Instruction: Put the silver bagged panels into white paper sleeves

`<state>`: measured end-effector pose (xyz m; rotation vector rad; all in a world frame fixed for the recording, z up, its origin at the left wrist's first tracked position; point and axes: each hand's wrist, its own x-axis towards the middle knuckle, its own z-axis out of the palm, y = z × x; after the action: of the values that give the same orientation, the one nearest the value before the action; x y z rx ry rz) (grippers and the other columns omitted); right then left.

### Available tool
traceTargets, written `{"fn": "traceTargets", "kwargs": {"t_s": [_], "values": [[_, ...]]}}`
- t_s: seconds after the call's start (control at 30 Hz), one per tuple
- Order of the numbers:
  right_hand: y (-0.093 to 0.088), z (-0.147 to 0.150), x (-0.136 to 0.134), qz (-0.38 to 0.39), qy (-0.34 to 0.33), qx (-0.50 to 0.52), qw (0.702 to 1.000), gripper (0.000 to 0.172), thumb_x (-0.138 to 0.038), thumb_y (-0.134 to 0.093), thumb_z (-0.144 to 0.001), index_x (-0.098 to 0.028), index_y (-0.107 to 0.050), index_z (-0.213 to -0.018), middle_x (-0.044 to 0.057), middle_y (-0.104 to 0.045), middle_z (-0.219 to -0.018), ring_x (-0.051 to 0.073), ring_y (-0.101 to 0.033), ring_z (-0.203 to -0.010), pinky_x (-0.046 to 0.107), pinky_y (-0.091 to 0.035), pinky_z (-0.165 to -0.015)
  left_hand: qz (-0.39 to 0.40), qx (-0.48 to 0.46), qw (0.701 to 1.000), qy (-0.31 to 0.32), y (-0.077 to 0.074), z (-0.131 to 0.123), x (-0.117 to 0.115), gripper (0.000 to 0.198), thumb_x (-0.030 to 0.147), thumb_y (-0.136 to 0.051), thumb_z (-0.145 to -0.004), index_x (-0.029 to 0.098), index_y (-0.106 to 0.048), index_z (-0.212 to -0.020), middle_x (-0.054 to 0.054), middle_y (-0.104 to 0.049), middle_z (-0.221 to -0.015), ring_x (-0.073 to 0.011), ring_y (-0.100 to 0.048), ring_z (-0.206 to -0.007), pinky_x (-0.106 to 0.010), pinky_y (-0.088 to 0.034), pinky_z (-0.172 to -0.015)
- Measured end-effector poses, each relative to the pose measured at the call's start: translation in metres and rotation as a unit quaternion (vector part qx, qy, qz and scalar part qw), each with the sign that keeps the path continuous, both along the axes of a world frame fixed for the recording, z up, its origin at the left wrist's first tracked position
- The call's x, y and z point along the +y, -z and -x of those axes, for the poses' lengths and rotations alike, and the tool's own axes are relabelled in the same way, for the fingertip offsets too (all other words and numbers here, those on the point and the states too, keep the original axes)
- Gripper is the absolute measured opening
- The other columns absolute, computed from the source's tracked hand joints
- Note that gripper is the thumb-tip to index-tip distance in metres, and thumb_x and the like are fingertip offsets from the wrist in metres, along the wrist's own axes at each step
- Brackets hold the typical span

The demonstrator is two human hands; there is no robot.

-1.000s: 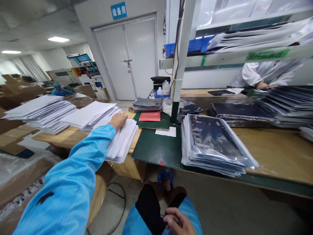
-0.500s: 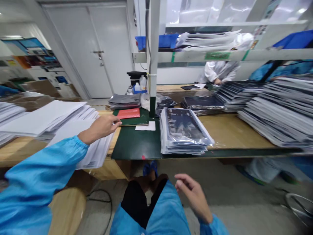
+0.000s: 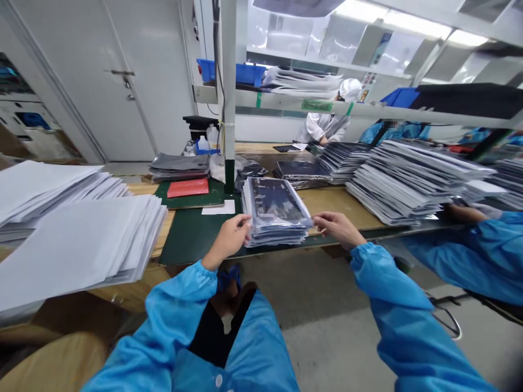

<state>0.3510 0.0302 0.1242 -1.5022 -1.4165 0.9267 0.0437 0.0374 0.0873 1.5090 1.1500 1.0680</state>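
Observation:
A stack of clear plastic bags holding dark flat panels (image 3: 275, 209) lies at the edge of the green bench mat (image 3: 192, 245). My left hand (image 3: 231, 237) presses its left side, and my right hand (image 3: 337, 228) has its fingertips on the right side. The stack sits between my two hands. To my left, stacks of white paper envelopes (image 3: 73, 239) rest on the wooden bench (image 3: 157, 247), out of reach of either hand's fingers.
A taller pile of bagged panels (image 3: 412, 182) stands on the right, where a co-worker's hand (image 3: 461, 213) reaches in. A grey bag stack (image 3: 180, 166), a red pad (image 3: 188, 188) and a white post (image 3: 229, 98) stand behind. Another person (image 3: 322, 128) works across the bench.
My left hand has left the white envelopes and moved to the bagged stack. My right hand has risen from my lap to the stack. The view has turned right.

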Motion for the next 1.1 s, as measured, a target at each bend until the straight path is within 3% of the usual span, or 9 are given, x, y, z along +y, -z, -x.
{"fn": "traceTargets", "kwargs": {"t_s": [0.2,0.4,0.53,0.77,0.93,1.1], "values": [[-0.004,-0.003,0.019,0.06,-0.026,-0.058,0.996,0.029,-0.039,-0.083,-0.061,-0.016,-0.065,-0.061,0.001,-0.06,-0.052,0.01,-0.05,-0.044,0.019,-0.039,-0.035,0.116,-0.127,0.985,0.01,-0.001,-0.009,0.014,0.015,0.019,-0.061,-0.084,0.013,-0.058,-0.097,-0.002,-0.064,-0.073,-0.0088,-0.058,-0.045,-0.02,-0.048,-0.042],[-0.015,0.0,0.034,0.094,-0.051,-0.138,0.985,0.038,-0.037,-0.084,-0.065,-0.018,-0.057,-0.045,-0.002,-0.051,-0.038,0.008,-0.044,-0.034,0.017,-0.032,-0.03,0.153,-0.136,0.979,0.017,-0.005,-0.01,0.014,0.011,0.017,-0.062,-0.082,0.013,-0.061,-0.091,0.002,-0.06,-0.064,-0.0083,-0.056,-0.041,-0.018,-0.046,-0.039],[-0.022,0.004,0.037,0.099,-0.065,-0.159,0.98,0.04,-0.025,-0.083,-0.069,-0.018,-0.055,-0.042,-0.004,-0.048,-0.033,0.006,-0.039,-0.029,0.016,-0.027,-0.028,0.155,-0.124,0.98,0.007,-0.008,-0.011,0.013,0.013,0.014,-0.059,-0.08,0.012,-0.062,-0.092,0.002,-0.059,-0.062,-0.009,-0.055,-0.039,-0.019,-0.045,-0.037],[-0.023,0.012,0.042,0.163,-0.031,-0.058,0.984,0.037,-0.014,-0.079,-0.075,-0.016,-0.056,-0.047,-0.002,-0.052,-0.034,0.006,-0.043,-0.027,0.014,-0.031,-0.027,0.136,-0.102,0.985,0.014,-0.014,-0.014,0.012,0.02,0.015,-0.061,-0.073,0.014,-0.058,-0.093,0.002,-0.061,-0.063,-0.0104,-0.055,-0.036,-0.019,-0.041,-0.033],[-0.024,0.02,0.039,0.196,-0.003,0.056,0.979,0.019,-0.011,-0.062,-0.086,-0.011,-0.063,-0.067,0.01,-0.068,-0.052,0.015,-0.063,-0.041,0.019,-0.052,-0.038,0.154,-0.083,0.984,0.025,-0.012,-0.015,0.014,0.022,0.021,-0.063,-0.073,0.015,-0.054,-0.092,-0.002,-0.067,-0.07,-0.0127,-0.061,-0.041,-0.019,-0.046,-0.037],[-0.027,0.022,0.036,0.187,0.025,0.16,0.969,0.013,-0.006,-0.052,-0.09,-0.006,-0.064,-0.084,0.013,-0.071,-0.061,0.017,-0.069,-0.05,0.021,-0.06,-0.046,0.155,-0.075,0.985,0.03,-0.008,-0.016,0.018,0.024,0.025,-0.066,-0.073,0.016,-0.054,-0.092,-0.005,-0.07,-0.076,-0.0145,-0.065,-0.046,-0.019,-0.049,-0.04]]}}
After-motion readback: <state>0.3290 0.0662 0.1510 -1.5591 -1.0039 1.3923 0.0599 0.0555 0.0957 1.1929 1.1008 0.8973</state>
